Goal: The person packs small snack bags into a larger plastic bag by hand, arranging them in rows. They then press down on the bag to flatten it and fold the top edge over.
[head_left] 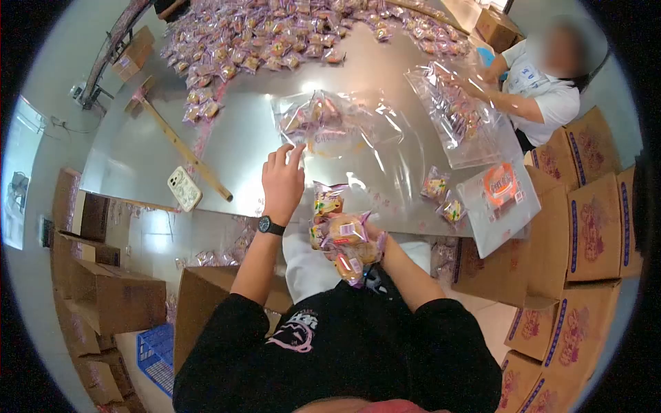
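My left hand [283,180], with a black watch at the wrist, is over the metal table's near part, its fingers apart at the lower left edge of a clear plastic bag [334,141]. Several small wrapped packs show in the upper part of that bag. My right hand [375,236] is mostly hidden behind a cluster of wrapped packs [346,230], which it holds above my lap at the table's near edge. Two loose wrapped packs [435,184] lie to the right, beside a flat stack of printed bags [500,191].
A big pile of wrapped packs [255,34] covers the far table. A wooden-handled tool [180,141] and a phone [184,188] lie left. At right, a co-worker [544,82] handles a filled clear bag [458,117]. Cardboard boxes [592,224] and a blue crate [157,354] stand around.
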The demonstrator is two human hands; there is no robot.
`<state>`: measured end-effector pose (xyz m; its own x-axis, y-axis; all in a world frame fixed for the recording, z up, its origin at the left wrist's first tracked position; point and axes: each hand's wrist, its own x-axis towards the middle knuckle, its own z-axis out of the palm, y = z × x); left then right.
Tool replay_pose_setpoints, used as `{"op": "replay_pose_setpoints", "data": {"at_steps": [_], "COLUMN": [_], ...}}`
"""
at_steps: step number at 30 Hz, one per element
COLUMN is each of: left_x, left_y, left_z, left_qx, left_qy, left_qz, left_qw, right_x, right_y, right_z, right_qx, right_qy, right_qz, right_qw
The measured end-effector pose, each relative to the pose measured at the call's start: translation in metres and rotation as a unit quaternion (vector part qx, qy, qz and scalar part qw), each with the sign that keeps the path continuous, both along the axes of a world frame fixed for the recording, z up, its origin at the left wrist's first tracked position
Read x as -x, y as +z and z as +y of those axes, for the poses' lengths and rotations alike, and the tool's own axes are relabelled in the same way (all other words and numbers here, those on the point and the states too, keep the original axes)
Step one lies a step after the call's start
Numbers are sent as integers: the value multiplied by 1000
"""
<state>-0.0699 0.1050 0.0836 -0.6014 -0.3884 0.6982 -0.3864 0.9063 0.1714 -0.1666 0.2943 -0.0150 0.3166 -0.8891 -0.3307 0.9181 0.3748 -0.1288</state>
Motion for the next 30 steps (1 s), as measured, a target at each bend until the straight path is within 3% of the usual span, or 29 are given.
{"op": "replay_pose_setpoints", "data": {"at_steps": [4, 6, 9, 11, 13, 15, 18, 21, 22, 24, 25, 26, 27, 29, 30], "left_x": [16, 15, 15, 11, 7, 0, -15, -29, -35, -49, -51, -39, -37, -25, -20], "left_y": [-21, -21, -13, -9, -7, -6, -8, 9, 2, -17, -20, -15, -37, -65, -68], "left_z": [-19, -18, -15, -9, -12, -11, -21, -3, 3, 27, 46, 67, 61, 43, 36], "left_qx": [-83, -129, -160, -178, -167, -173, -164, 50, 63, -35, -239, -477, -571, -791, -792], "left_qy": [-30, -8, 9, 25, 24, 39, 38, 129, 123, -23, -75, -31, -68, -118, -144], "left_qz": [-93, -34, 26, 55, 43, 41, 51, 78, 80, 43, 14, 28, 39, 163, 182], "left_qw": [992, 991, 987, 982, 985, 983, 984, 987, 987, 998, 968, 878, 817, 577, 565], "right_x": [21, 28, 60, 78, 88, 91, 91, 67, 66, 59, 55, 55, 53, 55, 56], "right_y": [-10, -15, -12, 2, 16, 31, 42, 25, 20, 17, 18, 12, 18, 35, 29], "right_z": [-5, 2, -6, -7, -26, -34, -36, -44, -47, -45, -45, -48, -45, -34, -32], "right_qx": [30, 38, 165, 54, 46, 38, 67, 115, 109, 81, 66, 67, 69, 71, 68], "right_qy": [-45, -98, -109, -188, -199, -166, -93, -205, -181, -192, -197, -193, -189, -178, -166], "right_qz": [-17, -17, -19, 151, 324, 422, 462, 525, 493, 540, 561, 559, 554, 545, 556], "right_qw": [998, 994, 980, 969, 924, 890, 879, 818, 844, 816, 801, 803, 808, 816, 812]}}
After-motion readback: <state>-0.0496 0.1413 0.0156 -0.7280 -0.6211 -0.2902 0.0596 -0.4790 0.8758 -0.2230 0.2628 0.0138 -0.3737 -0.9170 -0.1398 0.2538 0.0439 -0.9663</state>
